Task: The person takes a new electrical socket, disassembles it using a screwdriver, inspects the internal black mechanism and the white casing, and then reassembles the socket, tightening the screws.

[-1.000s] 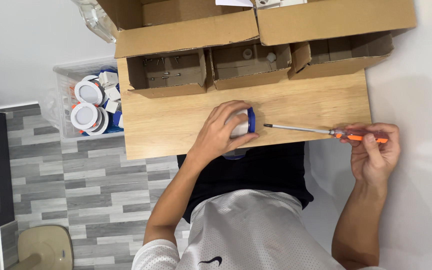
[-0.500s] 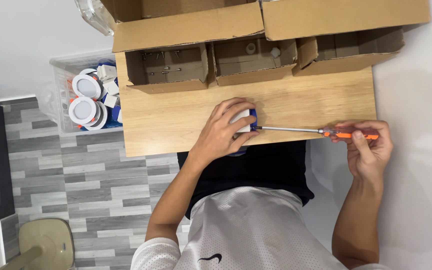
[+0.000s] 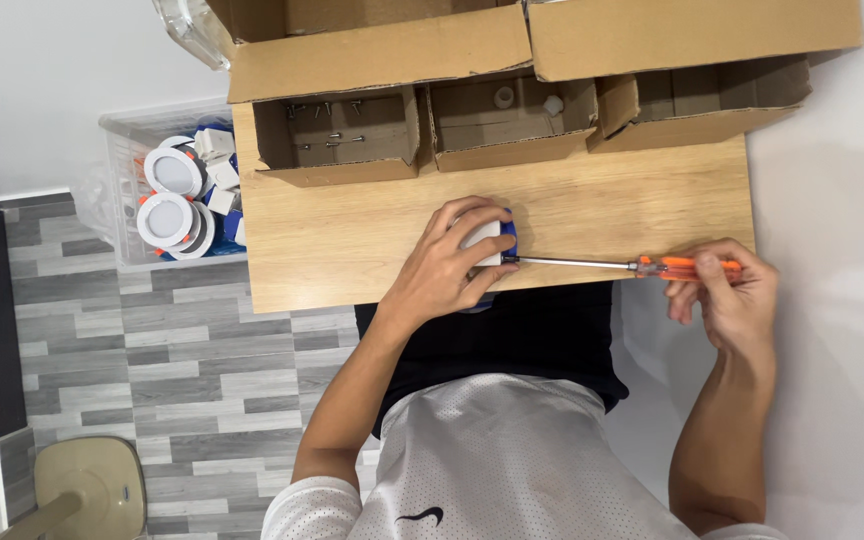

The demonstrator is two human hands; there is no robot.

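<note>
My left hand (image 3: 452, 268) grips a small round white and blue fixture (image 3: 489, 238) and presses it onto the wooden table (image 3: 352, 240) near the front edge. My right hand (image 3: 727, 300) holds a long screwdriver by its orange handle (image 3: 687, 266). Its thin metal shaft (image 3: 572, 262) lies level, and the tip touches the right side of the fixture. Most of the fixture is hidden under my left fingers.
Three open cardboard boxes (image 3: 337, 135) stand in a row at the table's far edge, holding screws and small white parts. A clear plastic bin (image 3: 167, 195) with several round white lamps stands on the floor at the left. A stool (image 3: 92, 490) is at the lower left.
The screwdriver has moved left, so its tip now touches the fixture instead of hanging apart from it. My left hand has stayed on the fixture.
</note>
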